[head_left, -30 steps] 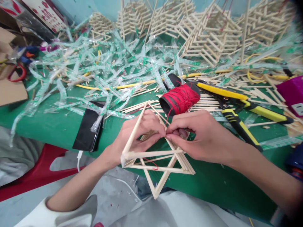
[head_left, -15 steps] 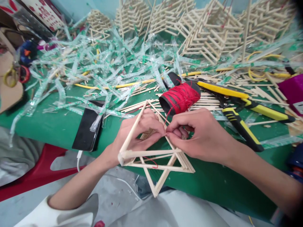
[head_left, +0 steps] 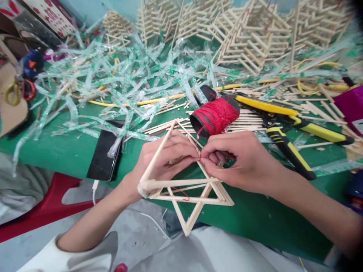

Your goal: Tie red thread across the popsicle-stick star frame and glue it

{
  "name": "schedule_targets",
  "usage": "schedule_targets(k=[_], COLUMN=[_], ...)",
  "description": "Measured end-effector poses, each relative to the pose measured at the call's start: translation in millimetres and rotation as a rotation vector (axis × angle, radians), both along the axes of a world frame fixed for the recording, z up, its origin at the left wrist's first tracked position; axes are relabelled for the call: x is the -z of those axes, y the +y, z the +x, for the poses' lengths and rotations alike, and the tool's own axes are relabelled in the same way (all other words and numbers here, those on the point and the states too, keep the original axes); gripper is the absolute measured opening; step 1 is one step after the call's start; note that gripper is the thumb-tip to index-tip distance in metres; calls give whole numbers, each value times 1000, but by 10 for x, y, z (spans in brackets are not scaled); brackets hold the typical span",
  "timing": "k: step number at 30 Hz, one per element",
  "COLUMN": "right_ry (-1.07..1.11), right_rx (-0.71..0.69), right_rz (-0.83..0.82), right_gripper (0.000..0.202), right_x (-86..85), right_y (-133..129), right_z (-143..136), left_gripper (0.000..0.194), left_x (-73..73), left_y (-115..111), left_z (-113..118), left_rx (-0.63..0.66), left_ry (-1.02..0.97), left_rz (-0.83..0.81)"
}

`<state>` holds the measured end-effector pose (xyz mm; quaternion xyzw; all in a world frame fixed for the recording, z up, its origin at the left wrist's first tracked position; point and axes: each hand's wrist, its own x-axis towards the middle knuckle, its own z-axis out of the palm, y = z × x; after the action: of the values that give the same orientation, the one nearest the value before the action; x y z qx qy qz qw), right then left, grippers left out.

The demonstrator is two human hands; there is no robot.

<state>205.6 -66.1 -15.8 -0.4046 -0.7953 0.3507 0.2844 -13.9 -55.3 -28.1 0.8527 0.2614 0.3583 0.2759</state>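
Observation:
A star-shaped frame of wooden sticks [head_left: 181,184] tilts over the table's front edge, its lower point toward me. My left hand [head_left: 170,153] reaches through the frame, thumb and fingers pinched on red thread at the right-hand stick. Facing it, my right hand [head_left: 235,158] pinches the same thread, the fingertips of both hands nearly touching. The thread runs up to a dark tube wound with red thread [head_left: 217,117], lying just beyond my hands. A short red thread end [head_left: 185,198] is tied on the frame's lower crossbar.
Yellow-and-black cutters [head_left: 283,124] lie at the right. A black phone [head_left: 104,158] with a white cable sits at the left edge. Clear-and-green plastic strips [head_left: 127,75] and loose sticks [head_left: 167,126] cover the green table [head_left: 56,155]. Stacked stick structures [head_left: 255,37] line the back.
The left fingers have closed in, flatter and nearer together, around the thread. Both hands stay at the same stick; the frame has barely shifted.

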Motion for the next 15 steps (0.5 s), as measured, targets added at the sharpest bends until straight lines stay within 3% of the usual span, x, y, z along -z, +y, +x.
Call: schedule_targets(k=[6,15], right_ry=[7,16], right_rx=[-7,-27], right_rz=[36,34], right_gripper=[15,16], right_x=[4,0], right_y=[9,17], right_z=[12,7], left_gripper=[20,12], left_x=[33,11], left_y=[27,30], left_z=[-11,5], left_rx=[28,34], left_ry=[12,108], left_rz=[122,135])
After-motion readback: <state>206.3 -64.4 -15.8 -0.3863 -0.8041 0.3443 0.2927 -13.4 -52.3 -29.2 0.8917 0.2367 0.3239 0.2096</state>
